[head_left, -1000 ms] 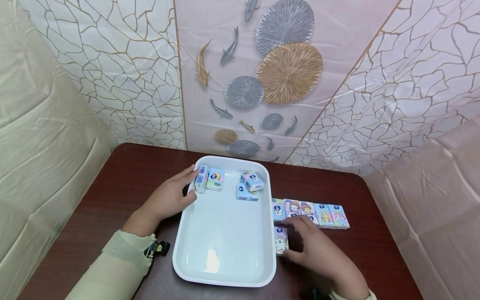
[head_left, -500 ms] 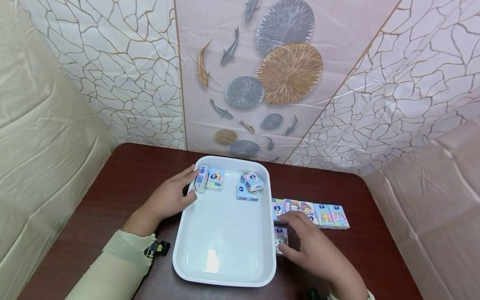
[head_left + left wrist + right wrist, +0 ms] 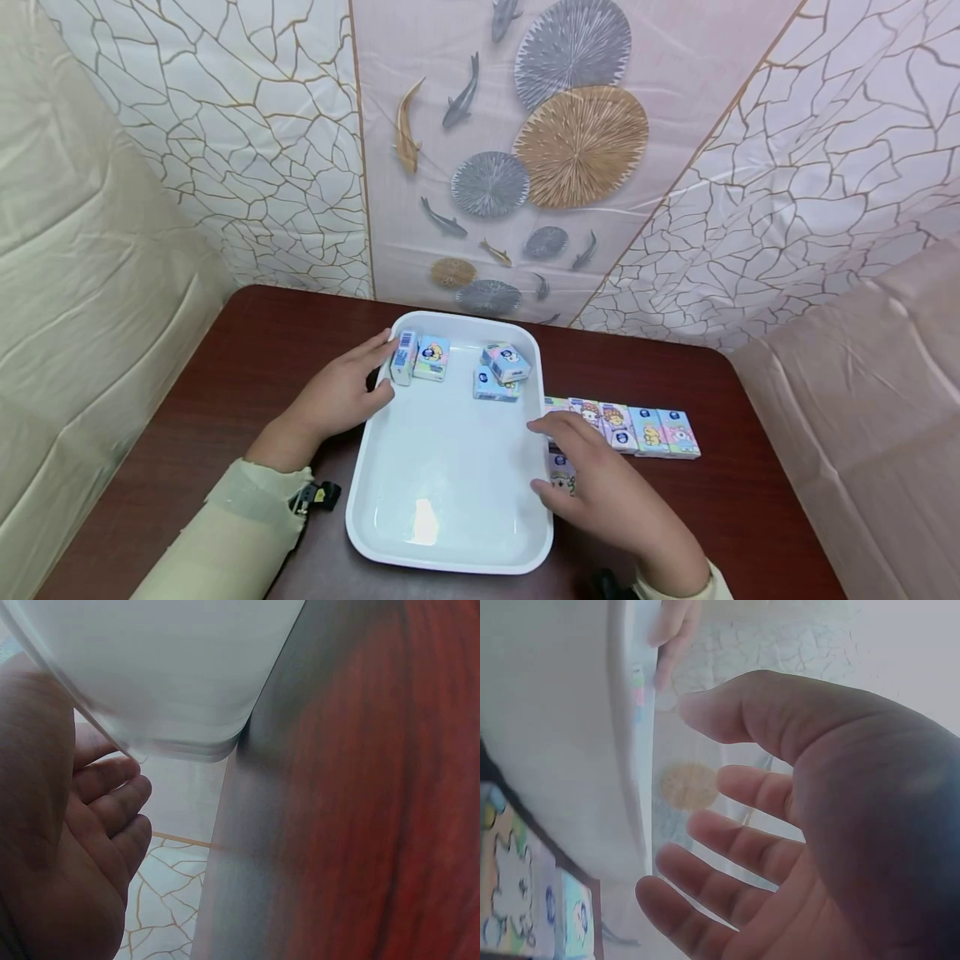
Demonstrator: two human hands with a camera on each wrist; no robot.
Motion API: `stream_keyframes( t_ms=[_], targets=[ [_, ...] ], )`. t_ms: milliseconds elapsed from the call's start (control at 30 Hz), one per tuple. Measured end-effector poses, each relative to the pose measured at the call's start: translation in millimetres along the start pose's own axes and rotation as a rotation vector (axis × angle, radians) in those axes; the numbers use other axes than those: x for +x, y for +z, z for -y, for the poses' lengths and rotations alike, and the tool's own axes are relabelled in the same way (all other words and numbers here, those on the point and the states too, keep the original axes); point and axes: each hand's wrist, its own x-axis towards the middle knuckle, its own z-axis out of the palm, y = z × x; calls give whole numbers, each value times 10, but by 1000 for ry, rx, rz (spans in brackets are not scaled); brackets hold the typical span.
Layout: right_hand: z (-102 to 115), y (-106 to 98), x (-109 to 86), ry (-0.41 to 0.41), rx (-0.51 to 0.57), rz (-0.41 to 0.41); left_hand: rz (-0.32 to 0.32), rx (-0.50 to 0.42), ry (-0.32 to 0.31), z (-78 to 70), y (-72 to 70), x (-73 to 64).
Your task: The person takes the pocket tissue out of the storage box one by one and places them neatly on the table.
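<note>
A white rectangular tray (image 3: pixel 450 467) lies on the table. My left hand (image 3: pixel 333 396) holds its left rim, thumb over the edge; in the left wrist view the other fingers (image 3: pixel 124 799) curl beneath the rim. Close to those fingertips, a small cartoon-printed pack (image 3: pixel 403 358) stands on its side in the tray, beside a flat one (image 3: pixel 431 360). At the tray's far right, one pack (image 3: pixel 506 363) leans on another (image 3: pixel 489 388). My right hand (image 3: pixel 600 479) hovers at the right rim with thumb and fingers spread apart and nothing between them.
Right of the tray runs a row of similar packs (image 3: pixel 649 432), partly covered by my right hand. Nearer me, a single pack (image 3: pixel 562 472) lies against the tray's right side. A patterned curtain (image 3: pixel 480 250) hangs behind the dark wooden table (image 3: pixel 720 508).
My right hand has moved left from above the packs beside the tray to the tray's right rim. My left hand and the packs have stayed in place.
</note>
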Motion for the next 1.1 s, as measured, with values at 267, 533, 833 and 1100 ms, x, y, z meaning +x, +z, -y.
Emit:
stream_keyframes(
  t_ms=[267,533,833,1100],
  targets=[
    [103,20,94,-25,13,-2,2,0,0,-9,-4,-2],
    [66,62,246,-60,16,-35,-1,-9,-1,-10,5,-3],
    [0,67,386,-13,46,-35,-7,-12,-5,2,10,-1],
    [-22,65,540,-9,42,-54,1,-3,-1,11,-2,0]
  ],
)
